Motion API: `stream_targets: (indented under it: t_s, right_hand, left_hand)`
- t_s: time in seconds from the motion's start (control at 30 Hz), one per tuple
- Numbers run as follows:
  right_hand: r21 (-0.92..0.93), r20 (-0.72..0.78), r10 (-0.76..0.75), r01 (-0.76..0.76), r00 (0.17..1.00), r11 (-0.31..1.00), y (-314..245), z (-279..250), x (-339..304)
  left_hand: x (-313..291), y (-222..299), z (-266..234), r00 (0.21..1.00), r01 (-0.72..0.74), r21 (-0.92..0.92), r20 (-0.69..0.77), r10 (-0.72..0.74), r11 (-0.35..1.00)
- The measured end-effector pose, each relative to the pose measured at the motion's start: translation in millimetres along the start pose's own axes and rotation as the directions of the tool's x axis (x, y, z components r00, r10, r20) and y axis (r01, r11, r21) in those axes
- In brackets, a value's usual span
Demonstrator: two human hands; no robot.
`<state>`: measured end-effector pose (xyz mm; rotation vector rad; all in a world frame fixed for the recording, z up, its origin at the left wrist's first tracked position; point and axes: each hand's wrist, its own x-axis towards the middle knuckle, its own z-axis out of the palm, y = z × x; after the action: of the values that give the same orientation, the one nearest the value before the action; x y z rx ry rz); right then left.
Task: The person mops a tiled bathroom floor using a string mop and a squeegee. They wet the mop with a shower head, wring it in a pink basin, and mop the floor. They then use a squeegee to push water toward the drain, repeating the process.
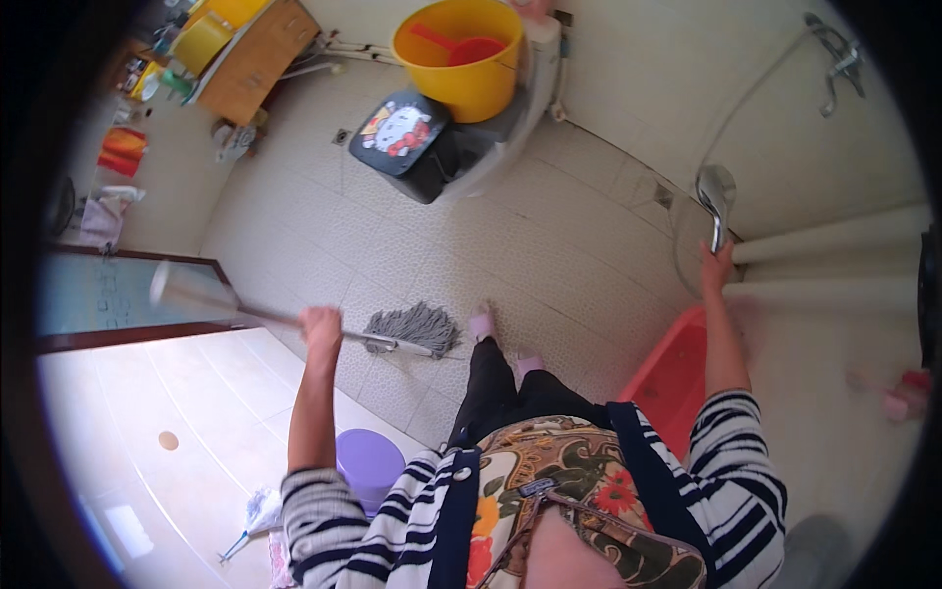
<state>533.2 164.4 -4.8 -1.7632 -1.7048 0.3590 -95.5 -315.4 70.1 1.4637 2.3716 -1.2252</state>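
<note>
My left hand [321, 329] is wrapped around the pole of a mop, whose upper end rises blurred toward the left. The grey string mop head [412, 329] rests on the tiled floor just left of my feet. Out to the right, my right hand [717, 267] grips the handle of a chrome shower head [715, 191]. Its hose [743, 103] runs up to a wall tap [842, 61]. No water can be made out coming from the shower head.
A yellow bucket [461, 49] with a red scoop [461, 45] stands at the back beside a black lidded bin [404, 142]. A red tub [677, 378] is at my right, a purple bucket [371, 463] at my left. Floor drains [664, 194] lie near the walls. A wooden cabinet [257, 64] stands far left.
</note>
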Motion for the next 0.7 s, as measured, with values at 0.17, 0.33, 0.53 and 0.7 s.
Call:
stream_targets:
  t_s: [0.17,0.33,0.53,0.7]
  right_hand:
    - [0.017,0.053,0.127,-0.128,0.991,0.992,-19,4,-11]
    - [-0.103,-0.032,0.200,-0.202,0.979,0.974,-44,11,-9]
    - [0.172,-0.102,0.219,-0.200,0.970,0.965,-65,23,6]
    - [0.083,-0.041,0.287,-0.283,0.957,0.956,-80,28,13]
  left_hand:
    - [131,27,-65,0.999,-0.022,0.298,0.029,0.014,0.954]
    - [249,55,-87,0.985,-0.094,0.477,-0.084,0.152,0.874]
    - [333,61,-62,0.773,-0.360,0.454,-0.344,0.533,0.815]
    - [325,38,-88,0.662,-0.543,0.358,-0.374,0.650,0.759]
